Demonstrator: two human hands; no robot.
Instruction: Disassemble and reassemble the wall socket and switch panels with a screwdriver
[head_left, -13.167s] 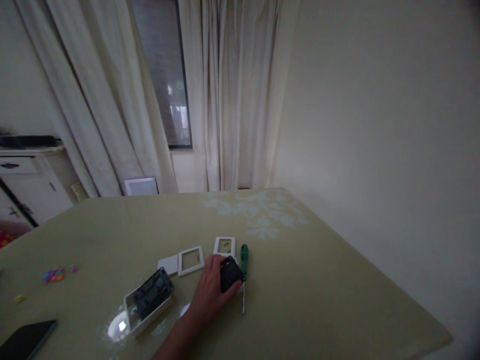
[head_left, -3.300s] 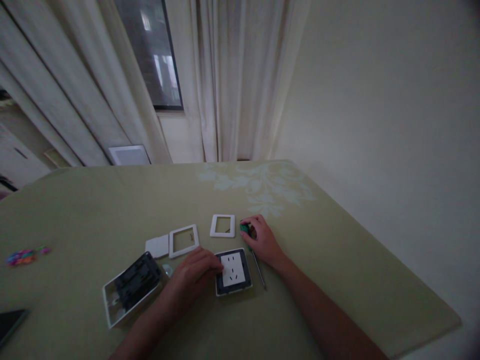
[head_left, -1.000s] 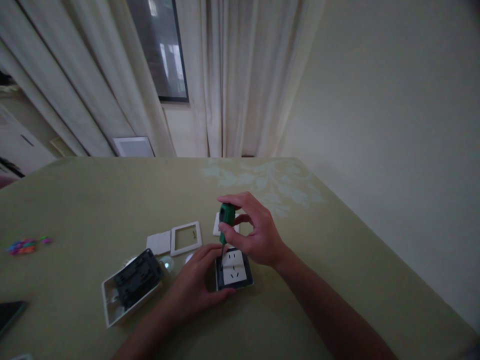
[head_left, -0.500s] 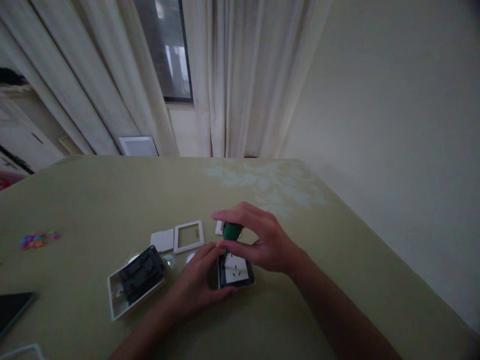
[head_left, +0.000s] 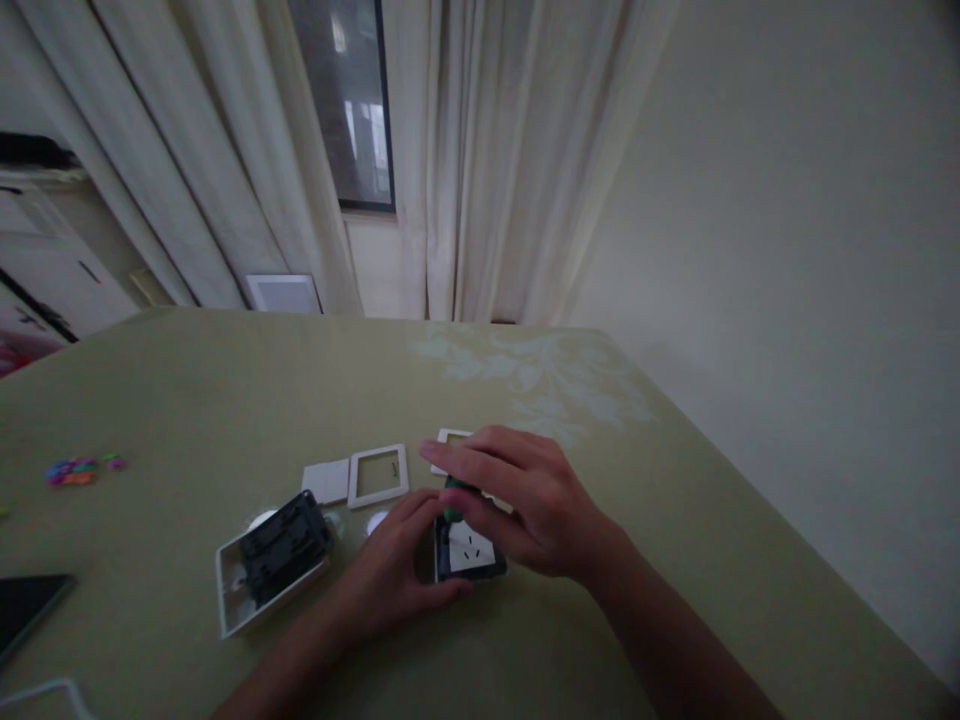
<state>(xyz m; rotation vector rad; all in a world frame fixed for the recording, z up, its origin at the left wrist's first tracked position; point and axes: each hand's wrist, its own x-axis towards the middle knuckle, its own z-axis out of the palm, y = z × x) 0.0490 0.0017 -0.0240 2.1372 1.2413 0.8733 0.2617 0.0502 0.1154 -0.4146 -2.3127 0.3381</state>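
Observation:
A wall socket (head_left: pixel 472 548) with a white face and a dark surround lies on the table. My left hand (head_left: pixel 401 560) grips it along its left side, thumb at the near edge and fingers at the far corner. Over that far left corner, my right hand (head_left: pixel 525 495) closes its thumb and fingers around a short green screwdriver (head_left: pixel 453 500). Most of the handle is covered by the fingers, and the tip is hidden. Just beyond the right hand lies a white frame (head_left: pixel 444 436), partly covered by it.
A white box (head_left: pixel 222 590) holding a black module (head_left: pixel 285 550) stands on the left. Behind it lie a white switch plate (head_left: pixel 326 481) and a white square frame (head_left: pixel 379 476). Small colourful pieces (head_left: pixel 75 470) and a dark flat device (head_left: pixel 30 610) are farther left.
My right hand has come lower over the socket, and the screwdriver handle shows less. More of the far white frame is visible. My left hand keeps its hold; the view has shifted slightly.

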